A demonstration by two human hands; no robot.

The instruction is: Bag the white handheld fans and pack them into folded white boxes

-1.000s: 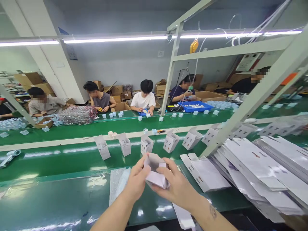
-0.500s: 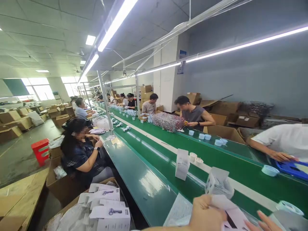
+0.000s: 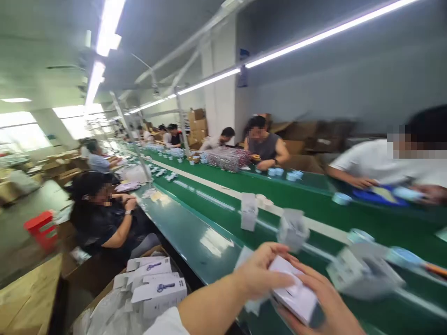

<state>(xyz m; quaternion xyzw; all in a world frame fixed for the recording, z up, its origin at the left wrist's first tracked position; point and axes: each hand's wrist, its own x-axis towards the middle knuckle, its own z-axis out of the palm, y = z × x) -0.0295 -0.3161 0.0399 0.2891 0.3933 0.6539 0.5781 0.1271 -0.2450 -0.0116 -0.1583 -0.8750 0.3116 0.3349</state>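
Note:
A small white cardboard box (image 3: 299, 298) is held between my two hands above the near edge of the green line. My left hand (image 3: 267, 274) grips its left side, with the thumb lying across the top. Along the far and right side, my right hand (image 3: 328, 300) wraps its fingers around the box. Motion blurs the printing on it. Partly behind my left hand lies a whitish plastic bag (image 3: 256, 304). To the left, several printed white boxes (image 3: 164, 298) and clear bags fill a large carton.
Open white boxes (image 3: 248, 211) (image 3: 292, 228) (image 3: 365, 272) stand along the green belt (image 3: 216, 190). Pale blue round parts (image 3: 403, 257) lie nearby. A co-worker (image 3: 101, 218) sits at left; another in white (image 3: 377, 163) leans over a blue tray (image 3: 359, 195). A red stool (image 3: 40, 228) stands on the floor.
The view has swung right and tilted. My right hand, earlier with fingers spread beside the box, has closed on it, and the box looks more compact and flat-sided between both hands.

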